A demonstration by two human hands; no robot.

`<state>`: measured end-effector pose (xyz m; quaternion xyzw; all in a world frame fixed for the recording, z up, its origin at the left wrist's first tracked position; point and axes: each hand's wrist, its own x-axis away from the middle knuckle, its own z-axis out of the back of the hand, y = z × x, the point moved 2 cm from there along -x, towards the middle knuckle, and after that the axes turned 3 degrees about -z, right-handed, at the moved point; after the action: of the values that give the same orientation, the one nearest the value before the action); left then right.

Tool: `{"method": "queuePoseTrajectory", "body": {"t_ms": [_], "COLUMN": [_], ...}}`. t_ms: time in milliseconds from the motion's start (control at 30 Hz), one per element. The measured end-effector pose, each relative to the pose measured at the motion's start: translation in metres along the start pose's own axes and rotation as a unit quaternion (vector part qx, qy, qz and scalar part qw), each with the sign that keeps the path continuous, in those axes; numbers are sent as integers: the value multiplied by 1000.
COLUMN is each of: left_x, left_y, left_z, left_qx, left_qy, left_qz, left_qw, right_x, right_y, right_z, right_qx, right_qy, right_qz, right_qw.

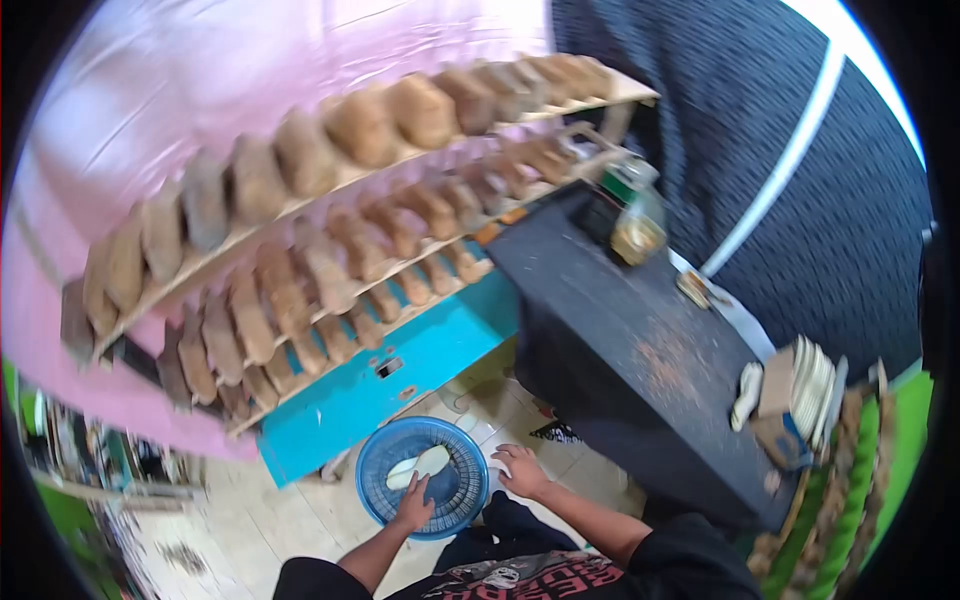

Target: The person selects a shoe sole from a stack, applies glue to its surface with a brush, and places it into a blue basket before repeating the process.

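Observation:
Over the near side of a blue plastic basket [372, 500] on the floor is my left hand [413, 508]. Its fingers are stretched out and their tips meet the lower edge of pale insole-shaped pieces [432, 461] inside the basket. Two of these pieces show, partly overlapping. My right hand [520, 472] is just beyond the basket's right rim, fingers apart and bent a little. A whitish patch lies beside its fingertips, too blurred to name.
Wooden shoe lasts [365, 128] fill slanting shelves [330, 183] above a turquoise panel [335, 420]. To the right stands a black-covered table [600, 300] with brown scraps, a jar [638, 235] and a box of pale soles [790, 395]. Cluttered shelves [120, 490] stand at left.

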<state>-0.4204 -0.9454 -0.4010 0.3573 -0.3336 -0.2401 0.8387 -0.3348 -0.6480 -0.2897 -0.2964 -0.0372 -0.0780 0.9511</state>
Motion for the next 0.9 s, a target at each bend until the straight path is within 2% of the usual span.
{"method": "queuePoseTrajectory", "body": {"t_ms": [67,133,200,333,400,467,567,600,633,700,833,900], "left_x": [-6,-16,-22,-48,-59,-69,-88,-90,-101,-115,-124,-134], "left_y": [16,30,58,107,130,165,219,243,259,289,381,412], "left_z": [2,0,0,-20,-38,-58,-94,-106,-123,-155,-198,-217], "left_qx": [-11,-35,-45,-20,-7,48,35,38,33,34,39,112], "left_qy": [-24,7,-12,-10,-31,-71,-97,-122,-127,-120,-137,-143], "left_qz": [-18,-59,-105,-201,-222,-217,-285,-230,-232,-304,-327,-326], "left_qw": [999,998,993,979,974,972,953,965,964,944,934,928], "right_x": [37,74,110,172,194,216,238,245,250,261,281,290], "right_y": [10,26,41,68,81,97,127,135,142,157,193,205], "right_z": [11,14,20,44,57,67,80,86,98,119,163,193], "right_qx": [-48,-59,-109,-211,-243,-262,-282,-268,-273,-295,-315,-314], "right_qy": [21,42,50,119,147,219,247,263,268,251,273,277], "right_qz": [-83,-122,-160,-249,-290,-334,-320,-302,-305,-290,-243,-244], "right_qw": [995,990,980,938,914,878,870,876,872,875,876,875]}}
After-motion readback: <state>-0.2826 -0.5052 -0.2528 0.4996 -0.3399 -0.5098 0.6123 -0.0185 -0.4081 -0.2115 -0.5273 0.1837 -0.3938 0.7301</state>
